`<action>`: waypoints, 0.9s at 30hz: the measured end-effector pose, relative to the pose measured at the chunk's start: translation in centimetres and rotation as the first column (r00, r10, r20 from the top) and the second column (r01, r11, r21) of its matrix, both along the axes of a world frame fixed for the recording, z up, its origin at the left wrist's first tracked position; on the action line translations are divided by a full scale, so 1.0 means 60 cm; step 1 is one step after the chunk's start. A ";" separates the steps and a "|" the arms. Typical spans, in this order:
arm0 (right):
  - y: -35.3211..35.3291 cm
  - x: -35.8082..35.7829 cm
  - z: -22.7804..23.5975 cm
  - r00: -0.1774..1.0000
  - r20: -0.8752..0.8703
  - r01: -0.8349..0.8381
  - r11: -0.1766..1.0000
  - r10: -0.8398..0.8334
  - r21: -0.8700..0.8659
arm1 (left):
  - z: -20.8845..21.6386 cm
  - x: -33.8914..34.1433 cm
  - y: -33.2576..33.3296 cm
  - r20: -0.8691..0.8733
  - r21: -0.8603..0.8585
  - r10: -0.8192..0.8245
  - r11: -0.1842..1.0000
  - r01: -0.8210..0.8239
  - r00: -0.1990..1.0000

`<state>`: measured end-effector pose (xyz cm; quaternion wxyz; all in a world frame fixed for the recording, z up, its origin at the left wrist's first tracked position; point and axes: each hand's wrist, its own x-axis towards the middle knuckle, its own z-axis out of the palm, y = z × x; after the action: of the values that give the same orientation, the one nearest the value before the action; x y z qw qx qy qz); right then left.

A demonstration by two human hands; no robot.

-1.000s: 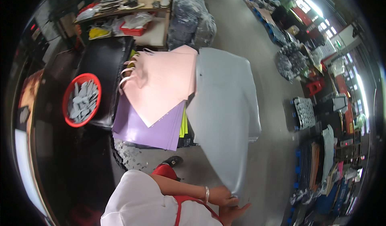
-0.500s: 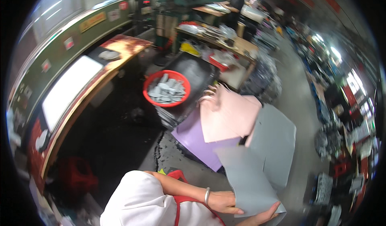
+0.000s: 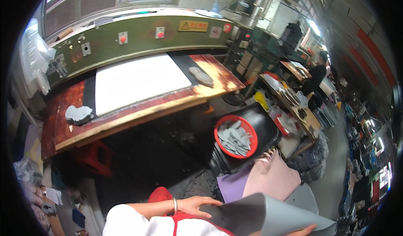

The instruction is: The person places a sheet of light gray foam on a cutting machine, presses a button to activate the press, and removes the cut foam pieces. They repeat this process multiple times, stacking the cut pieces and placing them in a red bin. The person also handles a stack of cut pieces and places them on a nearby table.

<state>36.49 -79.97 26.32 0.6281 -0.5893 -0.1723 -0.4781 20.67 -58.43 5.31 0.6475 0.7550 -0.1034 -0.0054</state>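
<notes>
A large, flexible grey sheet (image 3: pixel 289 213) bends in a curve in front of my body, its darker face toward the left. My left hand (image 3: pixel 197 205), with a silver bangle on the wrist, holds the sheet's left edge between thumb and fingers. Low in the view my right hand (image 3: pixel 301 231) grips the lower right edge, mostly hidden behind the sheet with only fingers showing. Just beyond lie a pink sheet (image 3: pixel 273 177) and a purple sheet (image 3: pixel 233 186), with another grey sheet (image 3: pixel 304 198) beside them.
A red basin (image 3: pixel 254 145) of grey cut pieces stands on a black surface (image 3: pixel 260 120). At left is a green machine (image 3: pixel 142 34) over a worktable (image 3: pixel 63 131) bearing a white board (image 3: pixel 138 84) and grey sole-shaped pieces (image 3: pixel 79 114). A red stool (image 3: pixel 94 158) stands below. Another person (image 3: pixel 317 76) is farther off.
My view has swung left toward the worktable and machine, which now show more fully. The grey sheet has come closer to my body and curls more. Both hands stay on it.
</notes>
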 end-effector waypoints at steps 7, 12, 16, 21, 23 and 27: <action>0.402 0.008 0.098 0.877 0.206 -0.447 0.895 0.434 0.018 | -0.014 -0.022 0.326 0.019 0.115 0.671 0.735 -0.668 0.741; 0.715 0.010 0.156 0.489 0.219 -0.860 0.508 0.845 -0.038 | -0.019 -0.119 0.499 0.326 -0.042 0.781 0.576 -0.817 0.533; 0.977 -0.027 0.129 -0.094 -0.064 -0.981 -0.103 0.994 -0.166 | -0.059 -0.218 0.554 -0.329 -0.039 0.919 0.218 -0.975 0.219; 1.110 -0.050 -0.109 -0.019 -0.714 -0.825 -0.414 0.700 -0.384 | -0.107 -0.304 0.602 -0.444 -0.166 0.896 -0.101 -0.981 -0.017; 1.102 0.006 -0.203 0.120 -0.728 -0.943 -0.153 0.675 -0.297 | -0.111 -0.330 0.586 -0.623 -0.055 0.778 -0.150 -0.987 -0.083; 1.038 0.073 -0.316 0.515 -0.622 -0.596 -0.276 0.590 -0.754 | -0.106 -0.325 0.542 -0.695 -0.024 0.702 -0.239 -0.971 -0.155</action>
<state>40.86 -17.67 7.39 0.2433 -0.6657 -0.6931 0.1313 1.17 -25.89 -1.05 0.6276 0.3128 0.6317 0.3306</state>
